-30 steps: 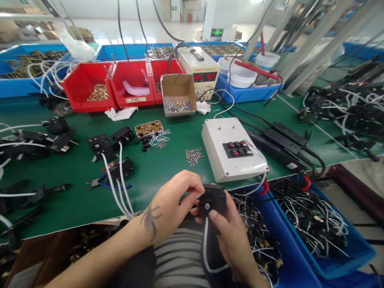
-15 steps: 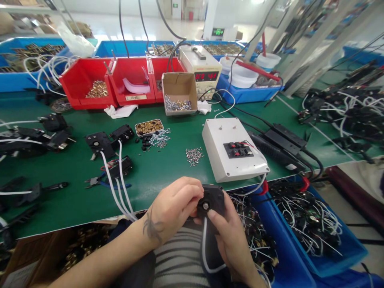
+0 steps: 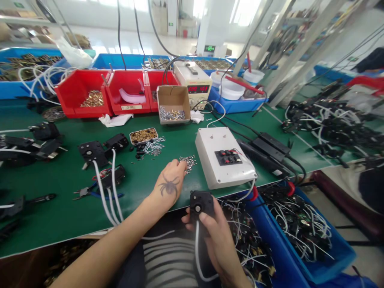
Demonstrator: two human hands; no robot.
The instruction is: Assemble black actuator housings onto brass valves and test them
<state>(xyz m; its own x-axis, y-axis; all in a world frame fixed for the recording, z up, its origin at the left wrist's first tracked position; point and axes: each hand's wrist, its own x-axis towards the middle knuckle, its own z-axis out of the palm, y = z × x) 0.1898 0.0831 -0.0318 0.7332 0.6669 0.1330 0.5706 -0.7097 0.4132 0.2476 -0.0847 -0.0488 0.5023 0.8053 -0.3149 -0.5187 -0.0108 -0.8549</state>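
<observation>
My right hand grips a black plastic housing with a round metal part in its face, above my lap. Out of its lower side runs a white cable, which curves down across my lap. Over on the green bench, my left hand reaches into a small pile of screws. Its fingers are drawn together at the pile's left edge, and the fingertips are partly hidden, so what they pinch cannot be made out.
Right of the screws stands a white switch box. Black cabled housings and blue-handled pliers lie left. Behind are a brass-parts tray, a cardboard box and red bins. Blue crates sit below right.
My left hand has left the black housing and moved forward to the screw pile. My right hand still holds the housing, and the view has shifted slightly.
</observation>
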